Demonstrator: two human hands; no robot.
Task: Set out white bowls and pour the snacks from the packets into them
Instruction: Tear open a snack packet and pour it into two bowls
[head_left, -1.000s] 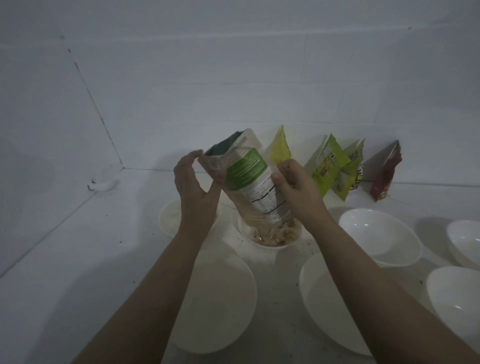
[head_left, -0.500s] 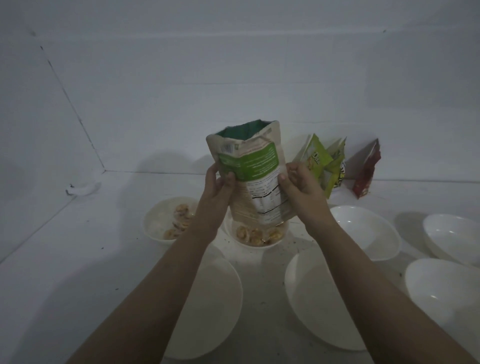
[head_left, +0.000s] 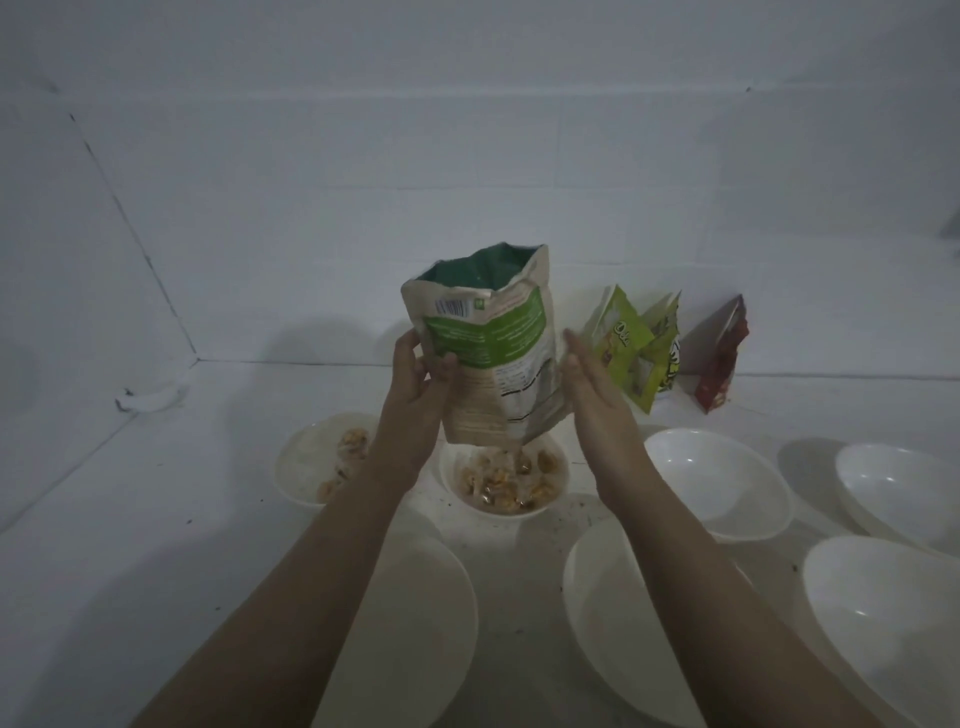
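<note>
A beige and green snack packet hangs upside down, its lower end just above a small white bowl that has golden snack pieces in it. My left hand grips the packet's left edge, thumb on the front. My right hand is beside the packet's right edge with its fingers straight; whether it touches the packet I cannot tell. A second small bowl with some snacks sits to the left, partly behind my left arm.
Several empty white bowls stand around: one near left, one near middle, others at right. Green-yellow packets and a red packet lean on the back wall. Crumbs dot the white counter.
The packet has swung from tilted to straight up and down over the bowl. My right hand has let go of it and opened; my left hand has shifted onto its left edge.
</note>
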